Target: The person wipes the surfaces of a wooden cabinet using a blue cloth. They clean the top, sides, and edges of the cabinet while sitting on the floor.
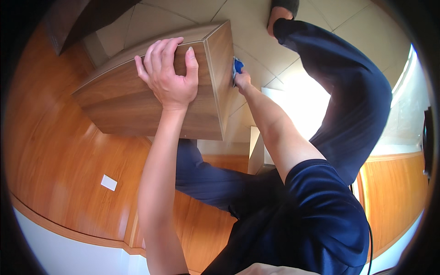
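Note:
A brown wood-grain piece of furniture, box-shaped (151, 107), takes up the upper middle of the head view. My left hand (172, 75) lies open on its broad face, the fingers spread and bent, with the fingertips at the far edge and the thumb apart. Against the narrow side panel (221, 75), to the right, my right hand (244, 79) is closed on a crumpled blue cloth (238, 65). The cloth touches or nearly touches that panel. Part of it is hidden behind my fingers.
Beige floor tiles (256, 41) stretch beyond the furniture, with bright glare on the right. My bent leg (362, 91) in dark trousers is at the right. Orange wood panelling (68, 151) with a white wall plate (108, 182) runs along the left. A dark panel (91, 20) stands at upper left.

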### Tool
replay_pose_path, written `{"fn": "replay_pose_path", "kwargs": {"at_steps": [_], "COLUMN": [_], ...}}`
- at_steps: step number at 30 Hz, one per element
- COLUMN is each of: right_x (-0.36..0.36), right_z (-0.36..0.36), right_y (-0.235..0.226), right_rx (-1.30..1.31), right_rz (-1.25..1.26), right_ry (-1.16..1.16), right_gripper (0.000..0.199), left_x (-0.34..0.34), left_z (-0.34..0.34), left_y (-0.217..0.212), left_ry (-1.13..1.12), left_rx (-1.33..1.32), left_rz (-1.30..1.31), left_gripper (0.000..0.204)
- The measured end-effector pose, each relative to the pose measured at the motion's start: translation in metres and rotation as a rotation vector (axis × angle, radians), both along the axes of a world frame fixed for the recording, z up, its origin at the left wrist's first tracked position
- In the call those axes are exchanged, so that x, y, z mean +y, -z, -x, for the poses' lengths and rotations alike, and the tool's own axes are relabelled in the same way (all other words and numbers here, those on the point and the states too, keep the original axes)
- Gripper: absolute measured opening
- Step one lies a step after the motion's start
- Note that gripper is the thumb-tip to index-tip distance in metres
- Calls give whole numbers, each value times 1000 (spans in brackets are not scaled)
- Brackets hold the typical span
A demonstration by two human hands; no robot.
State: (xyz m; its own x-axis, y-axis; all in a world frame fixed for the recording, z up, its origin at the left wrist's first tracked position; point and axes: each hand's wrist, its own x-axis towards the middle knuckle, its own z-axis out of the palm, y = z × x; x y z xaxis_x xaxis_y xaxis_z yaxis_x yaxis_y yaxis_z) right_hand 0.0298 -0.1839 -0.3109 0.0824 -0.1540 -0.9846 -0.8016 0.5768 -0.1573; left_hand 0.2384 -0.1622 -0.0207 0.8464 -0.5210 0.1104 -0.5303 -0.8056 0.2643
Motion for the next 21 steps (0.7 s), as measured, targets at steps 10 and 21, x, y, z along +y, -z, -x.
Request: {"fn": "replay_pose_path", "kwargs": {"at_steps": [10, 21], "right_x": [-33, -77], "right_z": [-29, -93], "right_y": [-204, -307], "right_rx": [-137, -237], "right_rz": [-260, 19], "right_ry": [-374, -533], "right_gripper": [37, 28], "left_x": [-1, -9], "left_z": [-2, -4], "left_y": [2, 6], "left_ry": [-18, -38], "left_rx": [-97, -162], "left_rz": [64, 114], "left_gripper": [27, 31]}}
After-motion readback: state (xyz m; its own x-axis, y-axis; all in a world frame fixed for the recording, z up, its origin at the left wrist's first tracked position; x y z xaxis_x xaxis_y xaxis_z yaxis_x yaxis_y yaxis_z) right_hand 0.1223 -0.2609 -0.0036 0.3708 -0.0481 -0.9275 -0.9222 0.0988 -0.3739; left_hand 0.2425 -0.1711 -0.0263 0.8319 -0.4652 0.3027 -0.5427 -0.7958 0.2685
